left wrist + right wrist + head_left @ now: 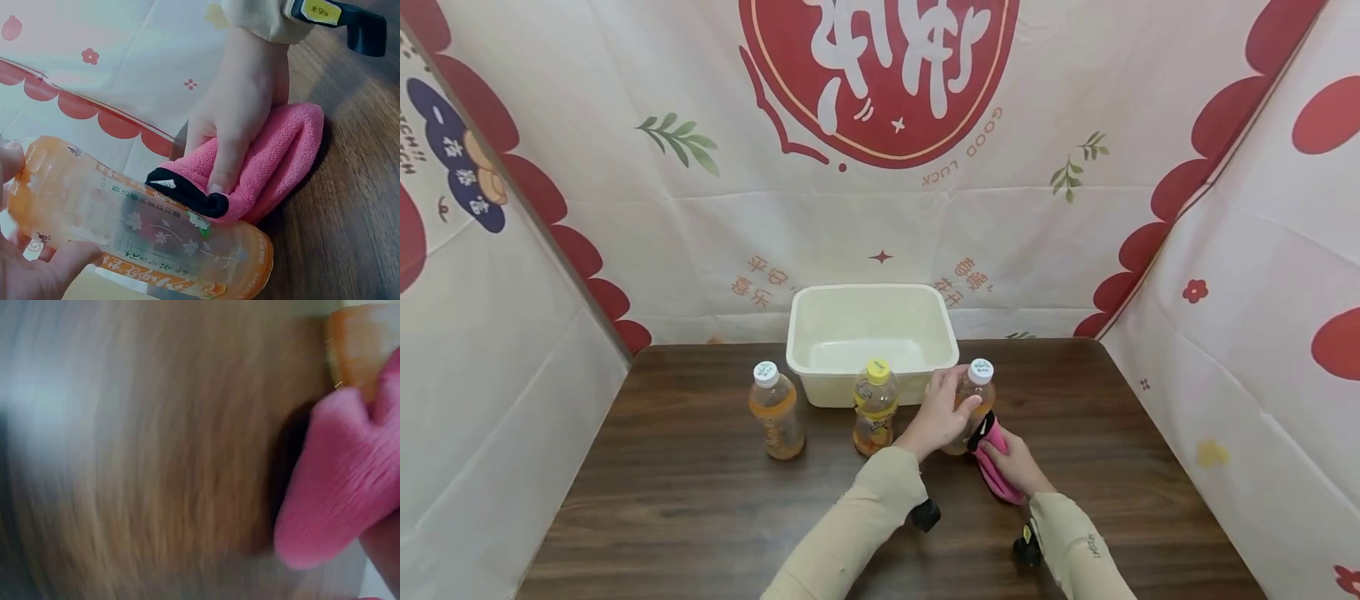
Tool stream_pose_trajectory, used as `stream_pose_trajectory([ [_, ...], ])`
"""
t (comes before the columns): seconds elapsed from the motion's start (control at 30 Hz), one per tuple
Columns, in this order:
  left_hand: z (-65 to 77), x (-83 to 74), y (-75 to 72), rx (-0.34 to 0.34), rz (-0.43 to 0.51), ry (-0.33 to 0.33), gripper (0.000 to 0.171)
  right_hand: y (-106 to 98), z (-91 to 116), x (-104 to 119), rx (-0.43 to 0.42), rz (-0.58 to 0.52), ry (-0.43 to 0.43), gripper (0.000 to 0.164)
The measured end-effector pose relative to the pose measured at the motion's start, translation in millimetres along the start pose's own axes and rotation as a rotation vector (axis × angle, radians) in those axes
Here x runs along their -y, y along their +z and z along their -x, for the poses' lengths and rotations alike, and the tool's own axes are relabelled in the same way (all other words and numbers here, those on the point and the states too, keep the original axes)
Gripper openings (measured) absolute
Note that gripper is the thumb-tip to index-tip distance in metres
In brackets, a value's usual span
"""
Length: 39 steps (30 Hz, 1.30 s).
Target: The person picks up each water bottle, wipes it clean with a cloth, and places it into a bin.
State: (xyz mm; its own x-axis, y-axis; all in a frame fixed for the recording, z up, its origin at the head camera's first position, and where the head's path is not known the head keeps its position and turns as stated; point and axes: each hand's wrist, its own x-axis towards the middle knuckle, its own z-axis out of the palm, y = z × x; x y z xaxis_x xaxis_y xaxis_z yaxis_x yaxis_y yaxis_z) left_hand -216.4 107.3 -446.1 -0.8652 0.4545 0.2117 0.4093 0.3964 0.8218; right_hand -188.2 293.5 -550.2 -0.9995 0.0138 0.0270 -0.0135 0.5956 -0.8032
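My left hand (938,416) grips the right-hand clear plastic bottle (984,395), which has a white cap and an orange label band. In the left wrist view, white flowers and orange print show on that bottle (156,228). My right hand (1017,467) holds a folded pink cloth (995,477) with a black edge, pressed to the bottle's lower side. The cloth (340,481) fills the right of the blurred right wrist view. A yellow-capped bottle (876,403) stands left of my left hand. Farther left is another white-capped bottle (777,414) with an orange band.
Behind the bottles, a cream plastic basin (801,357) sits at the table's back edge. The dark wooden table (685,492) meets printed white cloth walls (722,233) at the back and both sides.
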Motion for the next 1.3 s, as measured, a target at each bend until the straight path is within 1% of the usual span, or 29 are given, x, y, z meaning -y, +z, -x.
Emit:
stream_pose_trajectory([
  [0.1, -2.0, 0.7, 0.7, -0.001, -0.003, 0.0, 0.047, -3.1, -0.4, 2.5, -0.006, 0.0, -0.001, 0.024],
  [0.17, -3.2, 1.5, 1.5, -0.009, -0.009, -0.003, 0.047, -8.8, -0.2, 10.0, -0.011, -0.032, -0.008, 0.023],
  [0.27, -4.2, 2.7, 3.4, -0.018, -0.018, -0.003, 0.047, -23.7, 2.0, 29.4, -0.044, -0.088, -0.024, 0.02],
  [0.33, -4.2, 3.5, 5.2, -0.024, -0.024, -0.003, 0.046, -37.3, 4.0, 44.8, -0.061, -0.096, -0.058, 0.019],
  [0.4, -3.7, 3.6, 7.4, -0.023, -0.027, -0.006, 0.046, -51.3, 5.1, 60.1, -0.084, -0.058, -0.116, 0.016],
  [0.5, -3.4, 3.0, 11.0, -0.009, -0.018, -0.005, 0.046, -68.4, 5.2, 78.6, -0.098, 0.036, -0.2, 0.015],
  [0.57, -3.4, 1.8, 12.7, -0.003, -0.012, -0.009, 0.047, -73.7, 4.3, 85.7, -0.087, 0.069, -0.224, 0.015],
  [0.63, -3.6, 0.8, 13.5, -0.003, -0.008, -0.012, 0.048, -74.4, 3.9, 87.8, -0.078, 0.077, -0.227, 0.015],
  [0.73, -2.7, -1.2, 13.2, -0.004, -0.001, -0.023, 0.047, -69.4, 7.4, 86.6, -0.082, 0.041, -0.208, 0.012],
  [0.8, -1.4, -1.7, 13.3, 0.001, 0.004, -0.029, 0.048, -62.2, 10.5, 78.0, -0.098, -0.009, -0.184, 0.01],
  [0.9, 1.1, -2.0, 13.5, 0.008, 0.012, -0.032, 0.048, -46.3, 14.3, 56.5, -0.08, -0.059, -0.132, 0.012],
  [0.97, 2.7, -1.4, 14.2, 0.004, 0.003, -0.026, 0.048, -33.2, 13.7, 35.3, -0.052, -0.08, -0.082, 0.013],
  [1.0, 3.1, -1.3, 14.5, 0.001, 0.001, -0.022, 0.048, -27.6, 13.6, 26.9, -0.031, -0.08, -0.063, 0.014],
  [1.07, 3.4, -1.1, 14.8, -0.003, -0.001, -0.016, 0.048, -17.9, 12.6, 13.4, -0.009, -0.044, -0.029, 0.016],
  [1.13, 3.2, -0.8, 14.8, -0.003, -0.004, -0.015, 0.048, -11.4, 11.6, 4.1, -0.007, -0.019, -0.005, 0.017],
  [1.23, 1.7, -0.6, 13.6, 0.006, 0.001, -0.018, 0.048, -7.0, 9.3, -2.7, -0.005, 0.019, 0.002, 0.018],
  [1.3, 0.3, -0.4, 12.2, 0.013, 0.006, -0.018, 0.048, -7.5, 7.9, -2.3, -0.003, 0.021, 0.002, 0.019],
])
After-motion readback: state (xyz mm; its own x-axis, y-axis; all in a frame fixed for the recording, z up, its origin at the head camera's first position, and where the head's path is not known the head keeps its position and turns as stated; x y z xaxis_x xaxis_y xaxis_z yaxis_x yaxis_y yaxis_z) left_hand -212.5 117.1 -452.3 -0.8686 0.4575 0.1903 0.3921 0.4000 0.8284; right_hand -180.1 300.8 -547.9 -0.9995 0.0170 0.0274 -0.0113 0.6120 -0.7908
